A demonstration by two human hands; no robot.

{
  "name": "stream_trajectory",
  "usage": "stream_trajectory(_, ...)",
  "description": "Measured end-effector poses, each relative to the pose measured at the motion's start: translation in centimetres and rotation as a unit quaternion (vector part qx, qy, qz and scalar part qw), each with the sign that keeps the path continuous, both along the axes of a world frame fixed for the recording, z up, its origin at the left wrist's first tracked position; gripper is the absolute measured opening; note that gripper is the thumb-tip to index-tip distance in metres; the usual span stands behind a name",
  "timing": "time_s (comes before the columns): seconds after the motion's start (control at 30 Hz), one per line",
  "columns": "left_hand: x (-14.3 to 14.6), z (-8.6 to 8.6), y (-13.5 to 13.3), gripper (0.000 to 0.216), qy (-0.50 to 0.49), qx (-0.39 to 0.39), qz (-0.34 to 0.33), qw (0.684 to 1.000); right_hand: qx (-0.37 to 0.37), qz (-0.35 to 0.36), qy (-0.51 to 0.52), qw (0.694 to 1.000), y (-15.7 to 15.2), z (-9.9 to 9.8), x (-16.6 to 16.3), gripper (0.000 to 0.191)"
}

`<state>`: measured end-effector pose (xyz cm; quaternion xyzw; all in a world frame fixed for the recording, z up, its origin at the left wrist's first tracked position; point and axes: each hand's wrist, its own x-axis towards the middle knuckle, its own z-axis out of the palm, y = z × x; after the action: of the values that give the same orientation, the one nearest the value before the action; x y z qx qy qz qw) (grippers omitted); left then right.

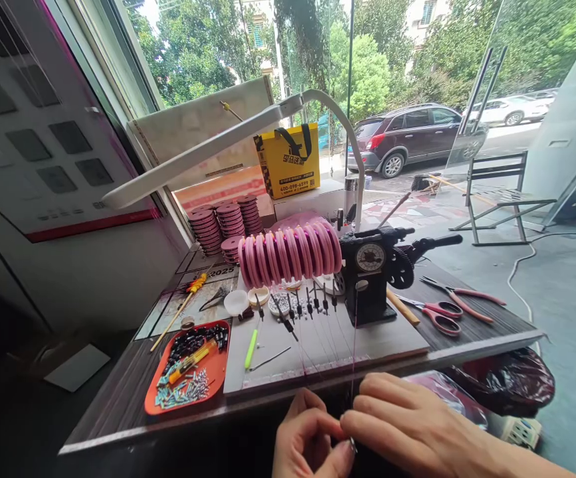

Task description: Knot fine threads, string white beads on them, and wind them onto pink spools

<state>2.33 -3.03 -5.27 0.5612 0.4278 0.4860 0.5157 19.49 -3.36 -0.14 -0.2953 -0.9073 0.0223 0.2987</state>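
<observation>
Below the table's front edge, my left hand [310, 435] and my right hand [407, 418] meet with fingers pinched together. A small shiny metal piece [352, 446] shows at my left thumb tip; its kind is too small to tell. Thin dark line [354, 345] runs from the winder down to my right fingertips. The black hand-cranked winder [370, 272] carries a row of pink spools [290, 253]. Several black float stoppers or similar small dark pieces [310, 302] hang on lines in front of the spools.
An orange tray [218, 375] holds small parts and a yellow tube. A green-handled hook tool [251, 348] lies on the board [392, 342]. Scissors [440, 312] and pliers [467, 295] lie right. Stacked spools [205, 229], a yellow bag [290, 162] and a white lamp [202, 149] stand behind.
</observation>
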Motion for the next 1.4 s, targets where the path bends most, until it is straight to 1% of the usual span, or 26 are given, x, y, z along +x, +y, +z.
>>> stream_trajectory(0.13,0.0,0.0,-0.1,0.031,0.009,-0.005,0.003,1.000,0.044,-0.001,-0.020,0.999,0.1,0.0,-0.2,0.031)
stream_trajectory(0.27,0.1,0.1,-0.2,0.029,-0.002,-0.025,0.013,1.000,0.112,-0.003,-0.031,0.993,0.2,-0.4,-0.9,0.030)
stream_trajectory(0.33,0.1,0.1,-0.2,0.029,0.001,-0.024,0.022,0.999,0.126,0.004,-0.034,0.991,0.1,-0.6,-1.2,0.031)
stream_trajectory(0.37,0.1,0.1,-0.2,0.030,0.005,-0.018,0.027,0.999,0.118,0.009,-0.034,0.992,0.1,-0.7,-1.3,0.032)
stream_trajectory(0.43,0.1,0.1,-0.1,0.030,0.011,-0.003,0.033,0.999,0.070,0.008,-0.015,0.997,0.0,-0.9,-1.2,0.032)
stream_trajectory(0.53,0.1,-0.1,0.0,0.028,-0.005,-0.001,0.042,0.999,-0.031,-0.041,0.072,0.996,-0.2,-1.4,-0.7,0.023)
stream_trajectory(0.6,0.1,-0.3,0.1,0.028,-0.021,-0.011,0.044,0.999,-0.093,-0.069,0.130,0.985,-0.2,-1.7,-0.5,0.015)
stream_trajectory(0.7,0.3,-0.4,0.1,0.025,-0.035,-0.013,0.043,0.998,-0.187,-0.078,0.170,0.964,-0.3,-2.3,-0.5,0.015)
stream_trajectory(0.77,0.4,-0.3,0.1,0.017,-0.050,-0.024,0.043,0.998,-0.244,-0.091,0.190,0.947,-0.2,-2.5,-0.7,0.016)
stream_trajectory(0.87,0.3,0.0,0.1,0.002,-0.091,-0.075,0.017,0.993,-0.311,-0.110,0.219,0.918,-0.1,-2.7,-0.9,0.019)
stream_trajectory(0.97,0.2,0.0,0.1,0.024,-0.113,-0.127,-0.017,0.985,-0.338,-0.105,0.236,0.905,0.1,-2.7,-1.1,0.021)
stream_trajectory(1.03,0.2,-0.2,0.2,0.032,-0.115,-0.139,-0.016,0.984,-0.343,-0.095,0.241,0.903,0.3,-2.6,-1.1,0.021)
stream_trajectory(1.23,0.4,-0.6,0.2,0.035,-0.116,-0.136,-0.008,0.984,-0.336,-0.073,0.237,0.909,0.4,-2.4,-1.1,0.023)
stream_trajectory(1.4,0.5,-0.3,0.1,0.035,-0.130,-0.139,0.005,0.982,-0.313,-0.070,0.201,0.926,0.3,-2.3,-1.0,0.027)
